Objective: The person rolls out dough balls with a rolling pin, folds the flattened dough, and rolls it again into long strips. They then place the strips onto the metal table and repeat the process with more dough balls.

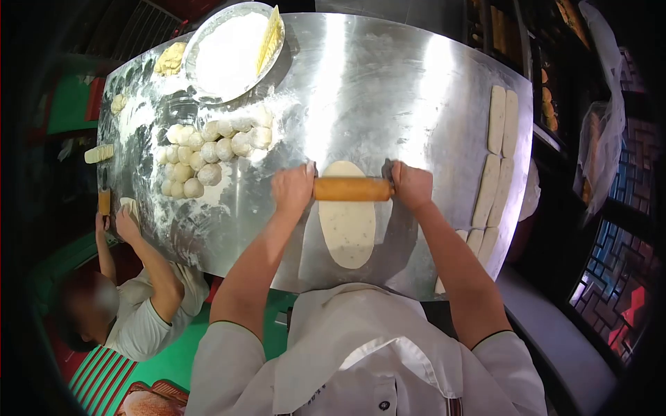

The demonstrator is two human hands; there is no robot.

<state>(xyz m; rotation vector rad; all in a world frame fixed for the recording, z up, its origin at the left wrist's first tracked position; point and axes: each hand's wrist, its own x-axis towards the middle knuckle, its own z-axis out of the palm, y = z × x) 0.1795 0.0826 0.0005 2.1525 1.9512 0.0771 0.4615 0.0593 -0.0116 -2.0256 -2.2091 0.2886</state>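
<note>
A wooden rolling pin point(352, 189) lies across the upper part of a flat, oval sheet of dough point(347, 236). My left hand point(293, 187) is closed round the pin's left handle, and my right hand point(413, 184) grips the right one. Below the pin the dough stretches toward my apron; a short rounded end shows above it. Small darker flecks dot the sheet. Both handles are mostly hidden by my fingers.
Floured dough balls point(208, 149) cluster left on the metal table point(388, 90). Behind them stands a flour bowl point(225, 55) with a yellow scraper point(269, 41). Long dough strips point(489, 187) line the right edge. At the left, a co-worker point(149, 298) handles dough.
</note>
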